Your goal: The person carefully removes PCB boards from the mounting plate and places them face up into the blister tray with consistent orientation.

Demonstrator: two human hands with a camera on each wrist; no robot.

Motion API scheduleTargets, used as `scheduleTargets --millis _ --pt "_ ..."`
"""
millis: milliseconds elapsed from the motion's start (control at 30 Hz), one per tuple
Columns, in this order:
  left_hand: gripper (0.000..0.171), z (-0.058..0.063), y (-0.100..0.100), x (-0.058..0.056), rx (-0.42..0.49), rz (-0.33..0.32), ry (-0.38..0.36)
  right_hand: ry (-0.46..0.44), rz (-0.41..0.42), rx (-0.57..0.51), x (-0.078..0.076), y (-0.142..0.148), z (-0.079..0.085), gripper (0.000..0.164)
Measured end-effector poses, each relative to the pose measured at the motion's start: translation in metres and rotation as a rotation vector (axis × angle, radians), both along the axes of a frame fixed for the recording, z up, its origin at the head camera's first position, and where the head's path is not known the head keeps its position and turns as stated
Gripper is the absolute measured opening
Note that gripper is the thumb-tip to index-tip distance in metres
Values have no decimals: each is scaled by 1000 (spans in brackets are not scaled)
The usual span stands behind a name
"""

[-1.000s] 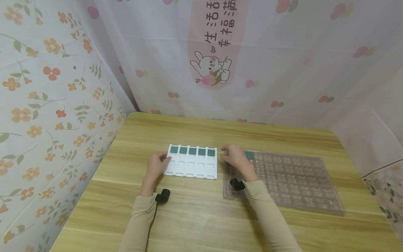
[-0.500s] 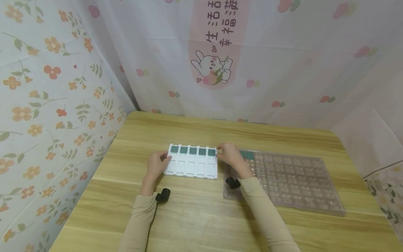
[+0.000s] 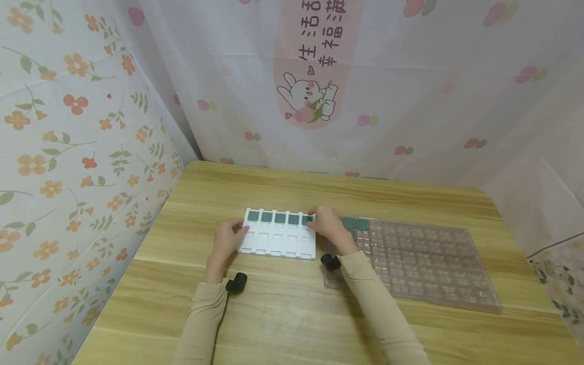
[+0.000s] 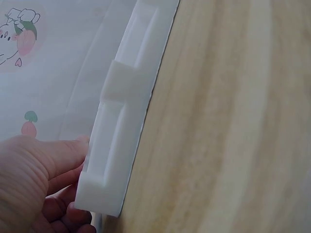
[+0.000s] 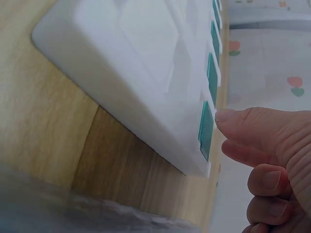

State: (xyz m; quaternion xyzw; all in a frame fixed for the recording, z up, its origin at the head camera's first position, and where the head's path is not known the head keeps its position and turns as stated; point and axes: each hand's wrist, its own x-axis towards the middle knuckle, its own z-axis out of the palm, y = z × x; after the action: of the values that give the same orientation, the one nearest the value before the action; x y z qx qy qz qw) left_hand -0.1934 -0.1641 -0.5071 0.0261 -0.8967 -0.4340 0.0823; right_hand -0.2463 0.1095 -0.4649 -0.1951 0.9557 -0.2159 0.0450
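A white tray (image 3: 277,242) with two rows of pockets lies on the table, green square chips (image 3: 280,218) along its far row. My left hand (image 3: 225,241) grips its left end; in the left wrist view the thumb lies along the tray's edge with fingers curled beneath. My right hand (image 3: 329,224) is at the far right corner, over the last green chip (image 5: 206,131). The right wrist view shows the thumb tip right at that chip's edge, index finger slightly apart, other fingers curled, and the chip in its pocket.
To the right lies a large clear plastic tray (image 3: 424,258) with many pockets. Green chips (image 3: 362,224) sit in its far left corner, partly behind my right hand. Each wrist wears a black camera (image 3: 236,283). A patterned curtain (image 3: 388,111) hangs behind the table.
My right hand has moved left from the clear tray to the white tray's last green chip, uncovering more chips in the clear tray. My left hand stays on the white tray.
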Motion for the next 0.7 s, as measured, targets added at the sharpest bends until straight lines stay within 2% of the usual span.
scheduleTargets --millis 267,700 --pt "28 -1 -1 0 7 -3 -1 -47 -30 8 -2 -4 -2 31" --pt "26 -1 0 -1 -13 -1 29 -27 -50 51 -3 -6 -5 30"
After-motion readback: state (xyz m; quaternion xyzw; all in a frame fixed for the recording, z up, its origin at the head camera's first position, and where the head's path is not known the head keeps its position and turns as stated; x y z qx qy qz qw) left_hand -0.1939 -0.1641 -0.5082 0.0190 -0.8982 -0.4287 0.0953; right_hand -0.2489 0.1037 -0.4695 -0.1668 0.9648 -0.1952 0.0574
